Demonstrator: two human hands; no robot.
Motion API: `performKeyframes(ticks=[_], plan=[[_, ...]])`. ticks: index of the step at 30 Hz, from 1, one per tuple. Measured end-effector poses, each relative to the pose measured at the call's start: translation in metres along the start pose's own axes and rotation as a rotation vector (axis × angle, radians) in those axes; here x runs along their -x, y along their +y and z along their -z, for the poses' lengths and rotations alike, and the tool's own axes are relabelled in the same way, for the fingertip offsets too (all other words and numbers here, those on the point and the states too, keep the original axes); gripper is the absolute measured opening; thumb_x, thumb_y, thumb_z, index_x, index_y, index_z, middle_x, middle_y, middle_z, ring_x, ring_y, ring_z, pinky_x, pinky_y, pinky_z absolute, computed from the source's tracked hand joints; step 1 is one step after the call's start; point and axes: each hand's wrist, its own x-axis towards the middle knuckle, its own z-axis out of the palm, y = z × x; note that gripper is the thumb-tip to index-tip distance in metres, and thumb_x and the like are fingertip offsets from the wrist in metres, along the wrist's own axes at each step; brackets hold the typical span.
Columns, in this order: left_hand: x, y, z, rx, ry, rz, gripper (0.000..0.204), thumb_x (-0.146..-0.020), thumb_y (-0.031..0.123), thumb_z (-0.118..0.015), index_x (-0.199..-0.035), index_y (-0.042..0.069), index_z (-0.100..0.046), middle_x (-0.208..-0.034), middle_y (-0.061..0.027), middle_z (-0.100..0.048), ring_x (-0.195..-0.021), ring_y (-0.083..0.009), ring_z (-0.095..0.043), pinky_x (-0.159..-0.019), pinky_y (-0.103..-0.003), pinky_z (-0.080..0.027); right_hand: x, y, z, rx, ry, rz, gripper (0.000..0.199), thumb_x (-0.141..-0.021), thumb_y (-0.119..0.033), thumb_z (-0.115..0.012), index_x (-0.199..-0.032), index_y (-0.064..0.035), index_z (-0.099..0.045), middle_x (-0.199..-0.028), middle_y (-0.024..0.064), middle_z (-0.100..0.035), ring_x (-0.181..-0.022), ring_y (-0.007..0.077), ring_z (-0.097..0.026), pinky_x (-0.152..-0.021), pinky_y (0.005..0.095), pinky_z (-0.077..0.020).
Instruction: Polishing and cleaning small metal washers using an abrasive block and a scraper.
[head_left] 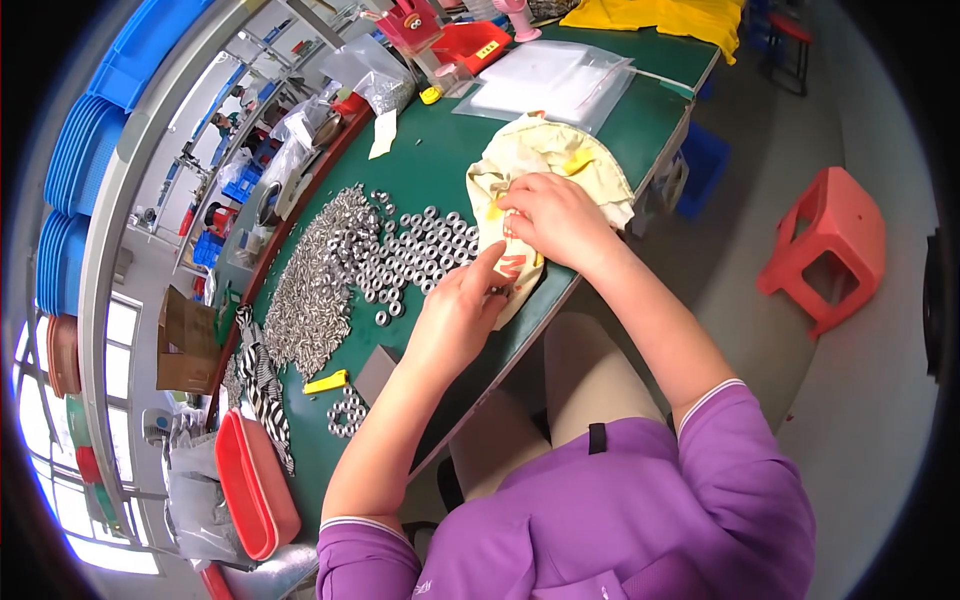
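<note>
A crumpled cream cloth (510,160) with yellow and red print lies at the table's near right edge, partly hanging over it. My right hand (560,215) presses onto its middle, fingers curled into the folds. Close by, my left hand (462,310) is at the cloth's left side, with the index finger reaching over it and the thumb near its lower edge. Its other fingers are partly hidden. Beside the cloth, many loose metal rings (425,250) spread over the green table (420,150), next to a large heap of small metal pins (315,290).
A small ring cluster (347,412), a yellow-handled tool (325,382) and a grey block (376,374) lie left of my left forearm. Plastic-wrapped white sheets (545,85) lie beyond the cloth. A red bin (255,485) stands at left, and a red stool (830,250) on the floor at right.
</note>
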Motion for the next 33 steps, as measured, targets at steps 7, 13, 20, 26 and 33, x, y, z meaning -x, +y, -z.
performKeyframes(ticks=[7,13,20,26,33], plan=[[0.049,0.003,0.021,0.024,-0.083,0.087,0.060,-0.070,-0.005,-0.067,-0.125,0.007,-0.047,-0.090,-0.0094,-0.065,-0.082,-0.0232,-0.064,-0.076,-0.032,-0.050,0.000,0.001,-0.001,-0.003,-0.018,-0.008,0.020,-0.077,-0.020,-0.062,-0.091,-0.0066,-0.067,-0.096,0.0061,-0.060,-0.095,0.0249,-0.056,-0.086,0.0364,-0.0436],[0.046,0.005,0.030,0.261,0.188,0.156,0.065,-0.074,-0.006,-0.065,-0.132,0.006,-0.038,-0.093,-0.0095,-0.065,-0.080,-0.0187,-0.065,-0.076,-0.030,-0.050,0.000,0.000,-0.003,0.019,0.013,0.022,0.019,-0.076,-0.022,-0.063,-0.089,-0.0088,-0.067,-0.092,0.0044,-0.060,-0.093,0.0233,-0.057,-0.084,0.0354,-0.0445],[-0.001,-0.006,-0.007,0.128,0.067,-0.037,0.060,-0.073,-0.003,-0.064,-0.128,0.006,-0.043,-0.092,-0.0120,-0.065,-0.081,-0.0244,-0.064,-0.075,-0.033,-0.051,-0.001,-0.003,0.001,-0.032,-0.054,-0.013,0.023,-0.076,-0.020,-0.063,-0.095,-0.0073,-0.066,-0.100,0.0071,-0.060,-0.096,0.0261,-0.055,-0.087,0.0372,-0.0434],[0.035,-0.002,0.013,0.063,-0.035,-0.022,0.061,-0.072,-0.002,-0.067,-0.129,0.007,-0.044,-0.090,-0.0092,-0.065,-0.080,-0.0253,-0.062,-0.075,-0.034,-0.051,-0.001,-0.002,0.004,-0.014,-0.067,-0.011,0.022,-0.077,-0.020,-0.062,-0.095,-0.0073,-0.066,-0.101,0.0074,-0.060,-0.097,0.0261,-0.055,-0.087,0.0364,-0.0432],[0.101,-0.031,0.050,1.222,0.301,0.590,0.057,-0.086,0.005,-0.059,-0.136,0.005,-0.032,-0.101,-0.0083,-0.061,-0.084,-0.0140,-0.059,-0.075,-0.026,-0.050,-0.004,-0.003,-0.003,-0.012,-0.041,0.047,0.022,-0.077,-0.021,-0.062,-0.091,-0.0058,-0.066,-0.097,0.0093,-0.062,-0.095,0.0273,-0.056,-0.085,0.0376,-0.0442]])
